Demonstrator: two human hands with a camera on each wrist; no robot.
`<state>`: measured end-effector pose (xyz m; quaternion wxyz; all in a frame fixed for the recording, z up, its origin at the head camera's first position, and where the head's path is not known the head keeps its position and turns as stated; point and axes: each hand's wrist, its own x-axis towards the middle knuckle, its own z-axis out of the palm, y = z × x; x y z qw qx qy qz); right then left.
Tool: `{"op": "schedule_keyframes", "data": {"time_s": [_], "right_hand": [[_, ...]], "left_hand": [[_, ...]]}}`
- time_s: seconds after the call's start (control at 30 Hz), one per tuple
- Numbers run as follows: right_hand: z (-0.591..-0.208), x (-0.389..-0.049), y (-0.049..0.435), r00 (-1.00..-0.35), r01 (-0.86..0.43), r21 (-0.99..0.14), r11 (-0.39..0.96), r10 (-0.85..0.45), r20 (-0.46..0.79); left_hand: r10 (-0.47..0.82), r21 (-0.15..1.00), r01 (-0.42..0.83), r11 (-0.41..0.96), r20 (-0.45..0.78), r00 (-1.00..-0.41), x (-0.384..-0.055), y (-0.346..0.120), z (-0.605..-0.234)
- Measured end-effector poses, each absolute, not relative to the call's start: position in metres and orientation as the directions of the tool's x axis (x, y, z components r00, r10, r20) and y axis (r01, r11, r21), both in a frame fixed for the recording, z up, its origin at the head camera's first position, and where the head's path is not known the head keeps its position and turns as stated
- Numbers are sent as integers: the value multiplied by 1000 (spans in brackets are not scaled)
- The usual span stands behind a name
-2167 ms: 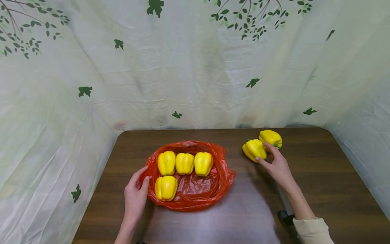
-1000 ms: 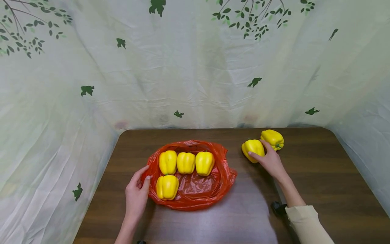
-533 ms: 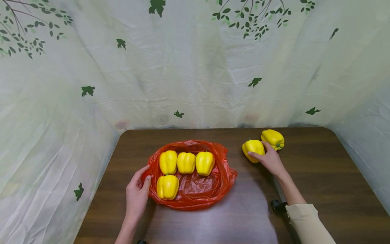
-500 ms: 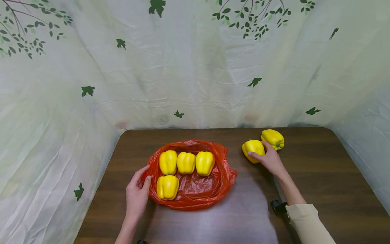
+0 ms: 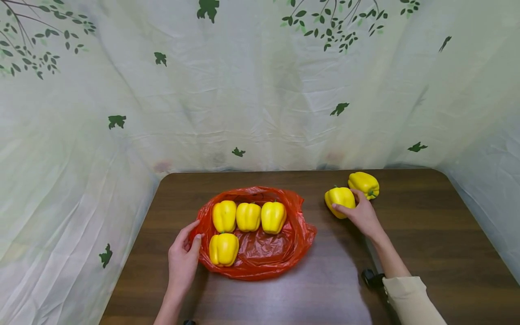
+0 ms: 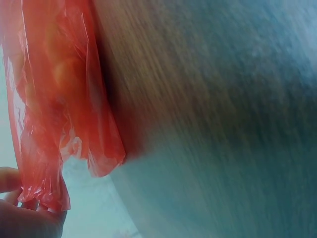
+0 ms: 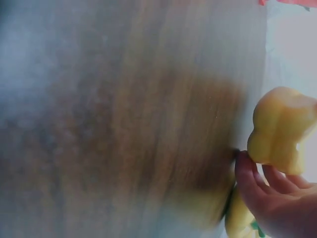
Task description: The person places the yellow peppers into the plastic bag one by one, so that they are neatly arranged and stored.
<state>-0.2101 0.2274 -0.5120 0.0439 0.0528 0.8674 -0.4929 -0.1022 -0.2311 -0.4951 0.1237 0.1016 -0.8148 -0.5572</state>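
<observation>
A red plastic bag (image 5: 262, 272) lies spread open on the table, its rim folded outward. Several yellow bell peppers stand inside: three in a back row, with the middle pepper (image 5: 248, 217) among them, and one front-left pepper (image 5: 224, 249). My left hand (image 5: 183, 258) pinches the bag's left rim between thumb and fingers; the left wrist view shows the gathered red film (image 6: 44, 191) at the fingertips. To the right, my right hand (image 5: 363, 215) grips another yellow bell pepper (image 5: 339, 201), thumb on its near side. Its far fingers are partly hidden in the head view.
One more yellow bell pepper (image 5: 363, 184) lies on its side right behind the gripped one, close to the table's back edge. The brown wooden table (image 5: 284, 302) ends at a pale curtain (image 5: 260, 90) printed with leaves.
Over the last two seconds my right hand has moved further onto the pepper, its thumb reaching further left across it. Lately hand and pepper have shifted slightly right. The left hand stays on the bag.
</observation>
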Motion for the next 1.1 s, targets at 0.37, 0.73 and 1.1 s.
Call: {"op": "schedule_keyframes", "data": {"time_s": [0.37,0.73,1.1], "right_hand": [[-517,-196,228,-992,111,-872,476,99,-72],[-519,-185,226,-990,123,-864,488,118,-74],[-515,-172,222,-990,128,-851,509,116,-80]], "left_hand": [[-305,934,-20,357,96,-947,-102,-230,-495],[-309,933,-21,360,98,-946,-103,-230,-497],[-315,931,-50,362,71,-946,-104,-233,-501]]}}
